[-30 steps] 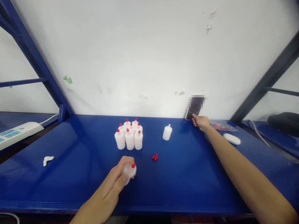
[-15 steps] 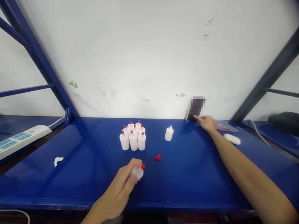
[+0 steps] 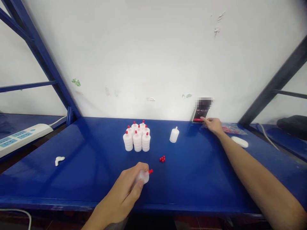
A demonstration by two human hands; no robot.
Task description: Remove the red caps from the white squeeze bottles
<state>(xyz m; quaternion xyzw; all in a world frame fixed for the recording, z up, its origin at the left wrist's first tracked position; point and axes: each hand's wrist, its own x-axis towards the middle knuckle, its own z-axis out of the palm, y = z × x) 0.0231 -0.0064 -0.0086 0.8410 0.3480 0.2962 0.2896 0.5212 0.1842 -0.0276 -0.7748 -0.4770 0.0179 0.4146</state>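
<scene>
My left hand (image 3: 130,188) is wrapped round a white bottle (image 3: 144,176) with a red cap, tilted to the right near the front of the table. At the back right, my right hand (image 3: 213,125) has its index finger at the lower edge of a phone (image 3: 201,111) leaning on the wall; its other fingers are curled in with nothing visible in them. Several red-capped white bottles (image 3: 137,142) stand grouped left of centre. One uncapped white bottle (image 3: 174,135) stands apart on their right. A small cluster of red caps (image 3: 162,159) lies in front of it.
On the blue table (image 3: 96,166) lie a white bent object (image 3: 59,160) at left, a clear bag of red pieces (image 3: 232,128) and a white oval object (image 3: 240,141) at right. A power strip (image 3: 24,137) sits far left.
The phone screen, dark before, now shows a time readout and a red bar. The bottle in my left hand is tipped slightly more to the right. The view has shifted a little.
</scene>
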